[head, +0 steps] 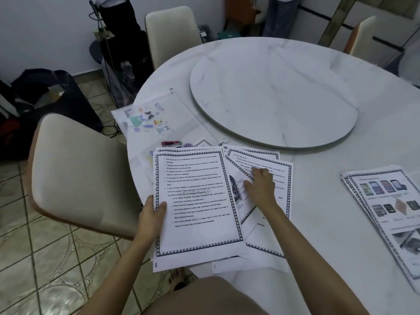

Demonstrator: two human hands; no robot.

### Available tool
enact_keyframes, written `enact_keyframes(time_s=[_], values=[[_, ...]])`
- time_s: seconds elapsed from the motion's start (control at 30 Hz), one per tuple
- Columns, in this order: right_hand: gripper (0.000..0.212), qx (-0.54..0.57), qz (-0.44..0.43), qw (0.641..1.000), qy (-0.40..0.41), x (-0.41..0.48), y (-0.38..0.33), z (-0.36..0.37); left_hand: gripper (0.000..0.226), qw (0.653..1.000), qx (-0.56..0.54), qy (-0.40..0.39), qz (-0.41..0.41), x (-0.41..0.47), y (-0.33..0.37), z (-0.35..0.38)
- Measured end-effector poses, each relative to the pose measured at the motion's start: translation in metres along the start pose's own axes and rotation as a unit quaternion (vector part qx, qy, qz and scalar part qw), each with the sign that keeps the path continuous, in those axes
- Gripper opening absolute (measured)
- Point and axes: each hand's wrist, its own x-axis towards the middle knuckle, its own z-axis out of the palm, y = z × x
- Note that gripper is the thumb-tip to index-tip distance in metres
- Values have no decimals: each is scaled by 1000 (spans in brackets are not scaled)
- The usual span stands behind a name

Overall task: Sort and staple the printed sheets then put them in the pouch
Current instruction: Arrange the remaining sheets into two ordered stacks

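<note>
Much of the red stapler (171, 144) is hidden behind the top edge of the held sheets (195, 201), so only its upper part is seen. The clear pouch (156, 120) with colourful cartoon pictures is laid flat on the white desk (329, 201) past the stapler, and its near end is covered by paper. The print on the sheets is too small and blurred to be read for the most part; only bits like "SATA", "EIDE" and "SAS" can be made out on the top page. That stack is gripped at its left edge by the left hand (152, 215), thumb on top. The right hand (261, 181) is pressed flat, fingers spread, on the loose sheets (270, 221) spread beside it, and nothing is gripped by it. A sorted pile (386, 212) with phone pictures is seen at the right, cut off by the picture's edge. A round turning plate (272, 92) is set in the middle of the desk
</note>
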Motion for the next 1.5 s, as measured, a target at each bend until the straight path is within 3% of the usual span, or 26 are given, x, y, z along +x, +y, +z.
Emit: enact_keyframes(time_s=[0.17, 0.33, 0.43, 0.77, 1.03, 1.5], values=[[41, -18, -2, 1000, -24, 7, -10, 2, 22, 1000, -3, 4, -8, 0, 1, 1], [27, 72, 9, 996, -59, 10, -10, -1, 23, 1000, -8, 6, -17, 1, 0, 2], [17, 68, 2, 993, -96, 9, -4, -6, 23, 1000, -13, 5, -20, 1, -1, 2], [20, 92, 12, 992, -81, -13, 44, -48, 28, 999, -32, -7, -21, 0, -3, 2], [21, 97, 57, 993, 31, -32, 95, -90, 27, 1000, -27, -6, -15, 1, -4, 2], [26, 199, 115, 943, 241, -48, 107, -137, 28, 999, -38, -1, -12, -3, -8, 4]])
